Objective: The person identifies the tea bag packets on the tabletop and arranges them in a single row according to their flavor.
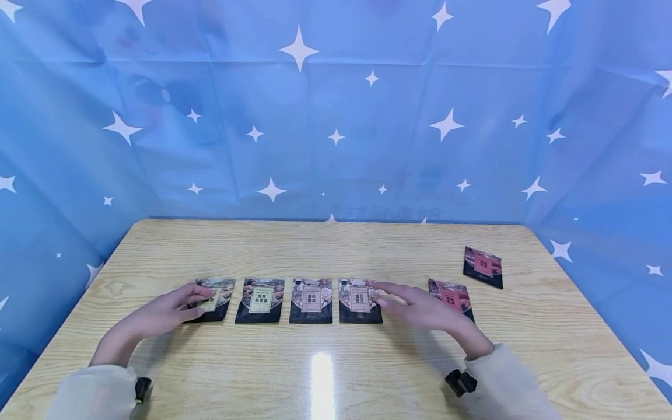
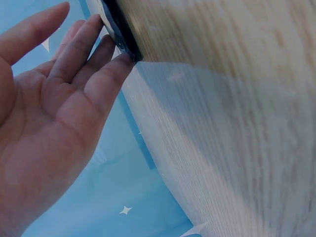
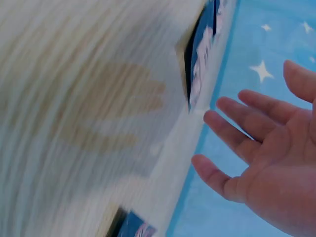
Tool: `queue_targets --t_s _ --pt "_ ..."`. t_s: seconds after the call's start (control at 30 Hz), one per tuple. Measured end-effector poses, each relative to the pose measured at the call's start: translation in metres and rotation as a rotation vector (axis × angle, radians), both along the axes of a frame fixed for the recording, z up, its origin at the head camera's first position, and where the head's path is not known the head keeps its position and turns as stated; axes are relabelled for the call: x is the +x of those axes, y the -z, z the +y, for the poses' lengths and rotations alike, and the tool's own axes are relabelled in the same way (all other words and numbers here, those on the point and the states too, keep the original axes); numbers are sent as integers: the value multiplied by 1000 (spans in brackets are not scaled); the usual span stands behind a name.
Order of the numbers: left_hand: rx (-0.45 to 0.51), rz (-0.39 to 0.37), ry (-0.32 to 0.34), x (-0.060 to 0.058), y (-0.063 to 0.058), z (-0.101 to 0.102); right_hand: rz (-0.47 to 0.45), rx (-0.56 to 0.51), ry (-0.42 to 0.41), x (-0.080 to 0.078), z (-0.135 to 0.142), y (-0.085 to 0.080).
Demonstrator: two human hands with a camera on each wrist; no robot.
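Four-in-a-row dark tea sachets lie flat across the middle of the table. My left hand (image 1: 152, 315) rests its fingers on the leftmost sachet (image 1: 224, 296), which has a pale yellow-green label and is partly covered. Beside it lies a matching oolong sachet (image 1: 260, 300). Two sachets with greyish-pink labels follow, an inner one (image 1: 311, 300) and an outer one (image 1: 359, 300). Around the outer one's right edge are the fingertips of my right hand (image 1: 422, 308). In the right wrist view the right hand (image 3: 266, 143) has loosely extended fingers; the left wrist view shows the left fingers (image 2: 106, 81) against a sachet edge.
A red-label sachet (image 1: 454, 296) lies partly behind the right hand. Another red-label sachet (image 1: 483, 266) sits tilted farther back on the right. The wooden table (image 1: 252, 373) ends at a blue star-patterned cloth (image 1: 336, 105) behind and at both sides.
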State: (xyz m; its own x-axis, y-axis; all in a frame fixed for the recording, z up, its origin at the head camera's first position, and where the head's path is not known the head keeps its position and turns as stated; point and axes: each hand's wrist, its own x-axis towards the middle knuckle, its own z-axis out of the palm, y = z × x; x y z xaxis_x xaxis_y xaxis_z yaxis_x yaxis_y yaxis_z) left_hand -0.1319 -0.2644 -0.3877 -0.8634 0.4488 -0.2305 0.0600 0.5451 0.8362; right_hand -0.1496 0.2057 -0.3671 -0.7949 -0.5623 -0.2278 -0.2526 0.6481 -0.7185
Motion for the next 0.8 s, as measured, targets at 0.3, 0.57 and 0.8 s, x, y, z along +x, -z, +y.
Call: queue_targets --t_s 0.3,0.57,0.8 --pt "3 -3 -10 0 -1 0 38 19 89 0 36 -14" --pt "-3 -2 -16 0 -2 1 11 -49 129 -2 75 -24" --pt "-4 1 -18 0 -2 1 46 -9 175 0 98 -23"
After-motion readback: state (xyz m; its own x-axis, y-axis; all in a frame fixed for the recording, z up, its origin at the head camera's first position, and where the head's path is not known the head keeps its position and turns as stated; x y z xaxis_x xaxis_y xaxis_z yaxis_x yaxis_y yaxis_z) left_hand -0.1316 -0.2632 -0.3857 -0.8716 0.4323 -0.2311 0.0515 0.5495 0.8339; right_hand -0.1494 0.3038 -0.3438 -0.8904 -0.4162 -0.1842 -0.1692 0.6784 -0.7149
